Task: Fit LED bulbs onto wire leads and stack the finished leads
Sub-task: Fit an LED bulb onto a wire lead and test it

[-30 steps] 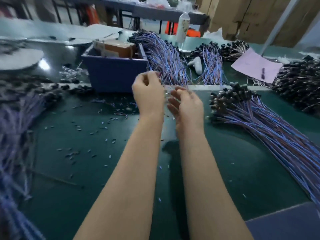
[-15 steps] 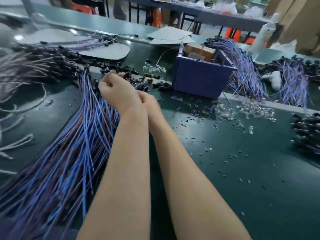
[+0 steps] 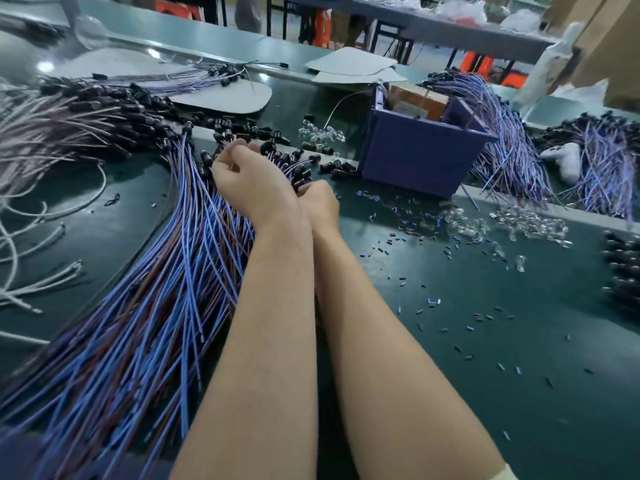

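A big fan of blue and brown wire leads (image 3: 166, 271) with black sockets lies on the green bench at the left. My left hand (image 3: 249, 181) rests on the socket end of this pile, its fingers curled among the black sockets; I cannot make out a single lead in it. Tucked against that wrist is my right hand (image 3: 320, 206), fingers hidden behind the left hand. Clear LED bulbs (image 3: 519, 223) lie loose on the bench at the right, with a smaller cluster of bulbs (image 3: 322, 133) further back.
A blue bin (image 3: 415, 157) holding a cardboard box stands behind the hands. More wire bundles (image 3: 502, 133) lie behind and right of it. White cords (image 3: 34, 209) trail at the far left. Small blue and black sleeve offcuts (image 3: 429, 301) litter the bench; black sockets (image 3: 623, 271) sit at the right edge.
The view and both hands swung from the bench's middle, near the clear bulbs, left to the large lead pile. Since half a second ago the hands have stayed on its socket end.
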A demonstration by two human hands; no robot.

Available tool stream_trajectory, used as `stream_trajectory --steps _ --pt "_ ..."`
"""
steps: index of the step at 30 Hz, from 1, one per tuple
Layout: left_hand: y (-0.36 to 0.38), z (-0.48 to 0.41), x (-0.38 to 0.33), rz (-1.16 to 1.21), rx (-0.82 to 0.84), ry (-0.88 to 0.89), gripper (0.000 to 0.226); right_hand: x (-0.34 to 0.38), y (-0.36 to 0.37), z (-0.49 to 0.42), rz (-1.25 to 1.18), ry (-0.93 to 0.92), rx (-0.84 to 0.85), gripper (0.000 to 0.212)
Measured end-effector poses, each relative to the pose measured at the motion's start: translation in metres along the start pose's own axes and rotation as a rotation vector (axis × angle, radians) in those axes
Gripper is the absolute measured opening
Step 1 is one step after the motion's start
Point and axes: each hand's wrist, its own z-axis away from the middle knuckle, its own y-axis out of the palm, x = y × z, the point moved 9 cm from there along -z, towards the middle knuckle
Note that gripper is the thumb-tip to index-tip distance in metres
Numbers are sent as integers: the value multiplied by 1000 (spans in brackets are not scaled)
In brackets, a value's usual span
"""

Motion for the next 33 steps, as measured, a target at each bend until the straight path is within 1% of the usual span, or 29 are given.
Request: stream_trajectory --steps 1,2,3,4,5,6,7,9,12,13,14,16,18,20,22,23,24,25,28,29,30,31,33 --pt "1 0 1 1 5 -5 17 -16 -4 -3 -20 137 12 24" --pt "1 2 1 0 7 -3 17 -15 -4 -1 14 115 78 27" --pt "3 3 0 3 11 0 17 -21 -8 -6 -10 138 82 21" --pt "3 4 -1 0 10 16 17 -21 -9 -5 -87 177 95 16" --pt "4 5 -5 -12 11 43 16 -18 -8 -2 -198 171 142 19" --pt "5 7 -8 -38 22 76 15 -12 -8 2 -247 148 176 19" --pt "6 9 -11 -102 38 123 14 -5 -12 0 -292 86 192 19" --pt "17 12 -11 -317 144 202 13 7 -25 5 -316 -32 218 18" --pt "42 18 12 -900 396 229 28 15 -40 12 -359 -99 236 19" --pt "46 21 19 -1042 443 232 29 14 -44 13 -348 -107 236 20" --pt "47 25 22 -1109 460 245 28 13 -48 14 -321 -102 234 21" --pt "48 31 21 -1152 429 303 18 7 -52 15 -292 -83 222 21" --pt "48 35 20 -1161 417 358 10 1 -54 14 -295 -57 190 15" --pt "48 35 24 -1191 445 376 11 -5 -54 11 -232 -41 157 10" --pt "49 33 27 -1237 458 390 17 -13 -52 6 -109 -21 145 12" --pt "49 33 27 -1251 451 401 19 -16 -49 4 -92 -4 147 13" --pt "49 32 27 -1259 443 408 19 -19 -47 2 -123 25 148 14" --pt "49 32 28 -1262 443 402 20 -22 -45 0 -207 70 146 16" --pt "49 29 34 -1264 489 344 23 -32 -42 0 -548 247 100 20" --pt "49 28 36 -1270 504 330 23 -35 -43 -1 -601 272 85 20" --pt "49 28 37 -1283 518 322 21 -36 -44 -3 -588 263 72 19" --pt "50 28 39 -1300 536 314 20 -35 -47 -6 -523 221 55 18" --pt "51 30 44 -1338 576 294 18 -27 -57 -9 -275 82 -25 17"
